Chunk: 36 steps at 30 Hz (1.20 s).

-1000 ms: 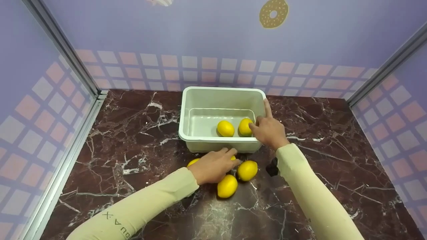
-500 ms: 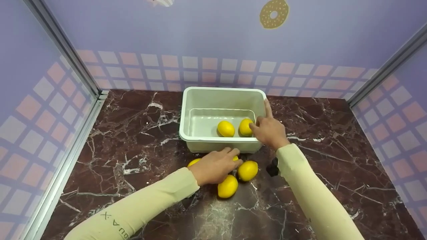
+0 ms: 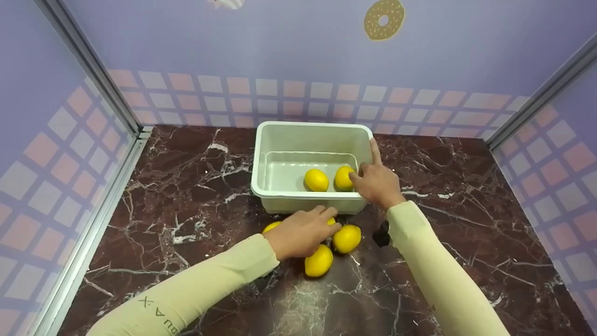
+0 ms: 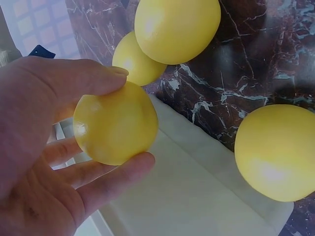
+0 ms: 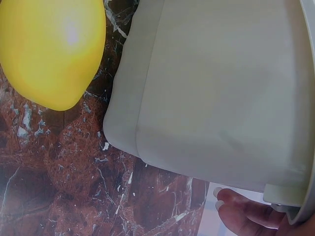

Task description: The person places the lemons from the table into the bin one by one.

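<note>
In front of a white plastic bin, my left hand pinches a yellow lemon between thumb and fingers; from the head view this lemon is mostly covered by the hand. Lying around that hand on the table are a lemon to its right, another lemon nearer me, and a partly hidden lemon at its left. My right hand grips the bin's right rim, fingertips outside below the lip and thumb inside. Two lemons rest on the bin's floor, one in the middle, one lemon beside my right thumb.
The table is dark red, marbled stone. A tiled-pattern back wall stands close behind the bin, with side panels at left and right. A small black object shows beside my right sleeve.
</note>
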Available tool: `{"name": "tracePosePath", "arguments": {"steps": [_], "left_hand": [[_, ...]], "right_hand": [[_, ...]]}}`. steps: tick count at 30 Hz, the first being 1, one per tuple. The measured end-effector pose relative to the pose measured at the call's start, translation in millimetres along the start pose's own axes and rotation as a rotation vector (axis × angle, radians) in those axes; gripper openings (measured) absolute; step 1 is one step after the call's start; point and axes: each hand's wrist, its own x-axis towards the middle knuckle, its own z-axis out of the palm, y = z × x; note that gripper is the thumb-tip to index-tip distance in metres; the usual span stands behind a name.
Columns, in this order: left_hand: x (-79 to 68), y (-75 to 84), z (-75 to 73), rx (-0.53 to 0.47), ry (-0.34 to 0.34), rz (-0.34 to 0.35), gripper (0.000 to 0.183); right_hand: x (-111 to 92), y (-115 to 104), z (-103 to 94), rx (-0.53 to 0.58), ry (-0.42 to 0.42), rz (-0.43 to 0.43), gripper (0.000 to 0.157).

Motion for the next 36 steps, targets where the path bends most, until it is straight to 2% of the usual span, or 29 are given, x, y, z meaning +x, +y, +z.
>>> {"name": "tracePosePath", "arguments": {"steps": [17,26,36], "left_hand": [[1.6,1.5,-7.7,0.033,0.050,0.026,0.027],[3.2,2.5,-12.3,-0.004,0.004,0.018,0.031],[2.1,4.2,-18.7,-0.003,-0.009,0.013,0.029]], "right_hand": [[1,1,-0.2,0.013,0.010,-0.009,0.039],[2,1,-0.3,-0.006,-0.008,0.000,0.039],[1,1,1.4,0.002,0.003,0.000,0.038]]}}
